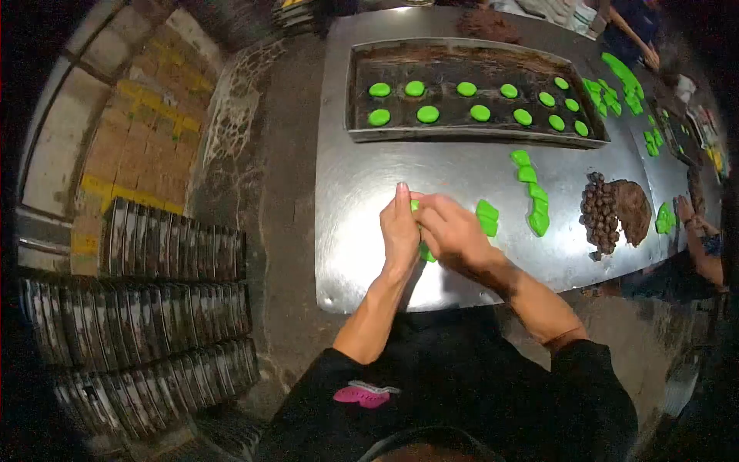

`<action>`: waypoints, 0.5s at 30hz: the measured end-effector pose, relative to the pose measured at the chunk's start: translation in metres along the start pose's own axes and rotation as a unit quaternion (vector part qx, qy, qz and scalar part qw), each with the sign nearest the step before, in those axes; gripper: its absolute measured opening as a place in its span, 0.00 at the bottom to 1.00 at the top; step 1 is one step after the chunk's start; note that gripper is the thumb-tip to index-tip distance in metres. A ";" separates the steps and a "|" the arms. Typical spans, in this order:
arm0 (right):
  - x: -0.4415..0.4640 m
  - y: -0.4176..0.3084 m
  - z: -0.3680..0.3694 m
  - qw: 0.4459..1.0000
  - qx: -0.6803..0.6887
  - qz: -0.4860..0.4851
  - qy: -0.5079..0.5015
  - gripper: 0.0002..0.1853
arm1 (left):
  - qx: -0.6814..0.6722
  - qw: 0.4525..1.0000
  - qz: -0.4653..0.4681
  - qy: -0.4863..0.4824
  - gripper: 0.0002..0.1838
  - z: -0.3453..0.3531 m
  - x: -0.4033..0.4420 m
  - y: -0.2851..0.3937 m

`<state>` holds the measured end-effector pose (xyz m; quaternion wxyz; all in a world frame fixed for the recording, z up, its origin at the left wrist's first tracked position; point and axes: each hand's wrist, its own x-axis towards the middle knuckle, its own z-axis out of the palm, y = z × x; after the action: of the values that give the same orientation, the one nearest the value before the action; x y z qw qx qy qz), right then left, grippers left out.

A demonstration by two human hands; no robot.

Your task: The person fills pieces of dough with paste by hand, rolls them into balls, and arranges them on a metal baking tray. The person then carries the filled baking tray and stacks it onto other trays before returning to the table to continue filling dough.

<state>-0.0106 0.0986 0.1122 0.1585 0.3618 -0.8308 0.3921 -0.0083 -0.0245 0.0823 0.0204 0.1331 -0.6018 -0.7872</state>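
Observation:
Above the near part of the metal table, my left hand [399,232] and my right hand [456,233] meet around a small piece of bright green dough [415,205]. Most of that piece is hidden by my fingers. My left thumb points up, while the right fingers curl in over the dough. Beneath the hands, another green dough lump [427,252] shows in part. Just right of my right hand lie cut green pieces [486,218]. Farther right, a row of green dough lumps [538,208] stretches toward me.
Beyond my hands, a dark rectangular tray [477,137] holds several green discs. Brown balls [599,215] sit beside a brown mass [630,212] at right. Co-workers' hands [685,212] are at the far right. Stacked dark trays [154,323] stand on the floor at left.

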 end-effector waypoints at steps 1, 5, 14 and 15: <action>-0.009 -0.012 0.004 0.999 -0.049 -0.020 0.002 0.12 | -0.031 0.999 -0.017 0.010 0.29 -0.002 -0.006 0.000; -0.056 -0.025 0.007 0.992 -0.108 0.037 -0.063 0.07 | 0.040 0.968 -0.191 -0.155 0.35 -0.026 -0.042 -0.023; -0.154 -0.013 0.031 0.914 -0.142 0.239 -0.296 0.07 | 0.558 0.752 0.164 -0.310 0.14 -0.063 -0.017 -0.090; -0.134 -0.018 0.021 0.913 -0.102 0.254 -0.303 0.09 | 0.520 0.784 0.186 -0.285 0.11 -0.073 -0.020 -0.085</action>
<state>0.0945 0.1384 0.0347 -0.1700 0.2219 -0.9384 0.2033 0.0393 -0.0663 -0.0126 -0.0781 -0.2214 -0.9113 -0.3382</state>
